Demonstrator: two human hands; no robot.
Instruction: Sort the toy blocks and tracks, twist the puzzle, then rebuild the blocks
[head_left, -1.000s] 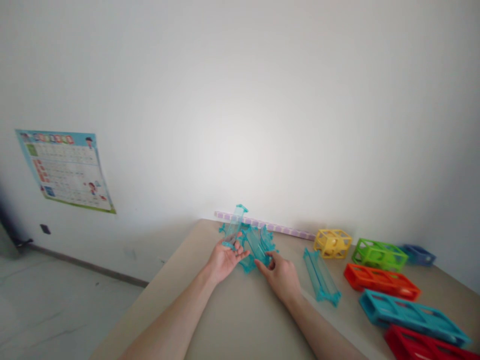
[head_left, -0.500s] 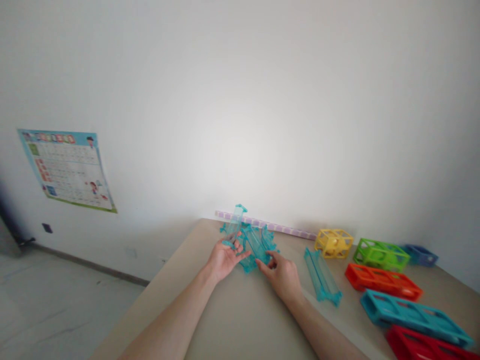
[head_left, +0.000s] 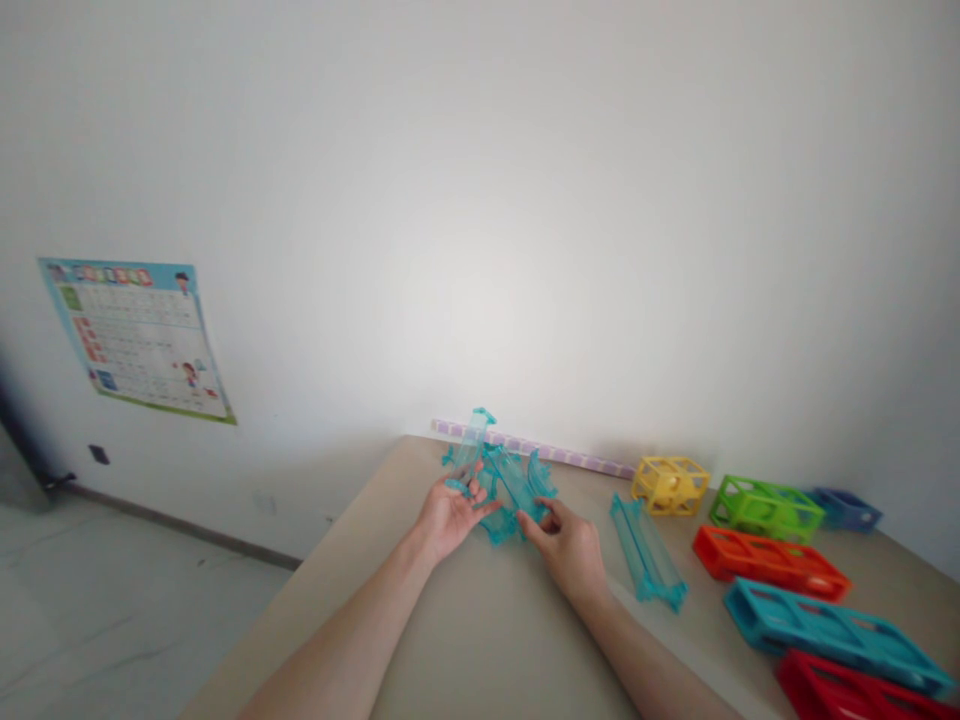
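Several clear teal track pieces (head_left: 514, 482) lie in a pile near the table's far edge. My left hand (head_left: 450, 515) lies palm up at the pile's left side, fingers curled round one teal piece. My right hand (head_left: 568, 546) rests at the pile's right side, its thumb and fingers pinching another teal piece. One more teal track piece (head_left: 645, 550) lies alone to the right of my right hand.
On the beige table (head_left: 480, 640) stand open frame blocks at the right: yellow (head_left: 670, 484), green (head_left: 765, 507), dark blue (head_left: 847, 508), orange (head_left: 769, 562), teal (head_left: 825, 632), red (head_left: 847, 696). A lilac strip (head_left: 555, 455) runs along the wall. A poster (head_left: 135, 340) hangs at left.
My right hand has crept slightly forward and closed its fingers on a teal piece in the pile. My left hand has barely moved.
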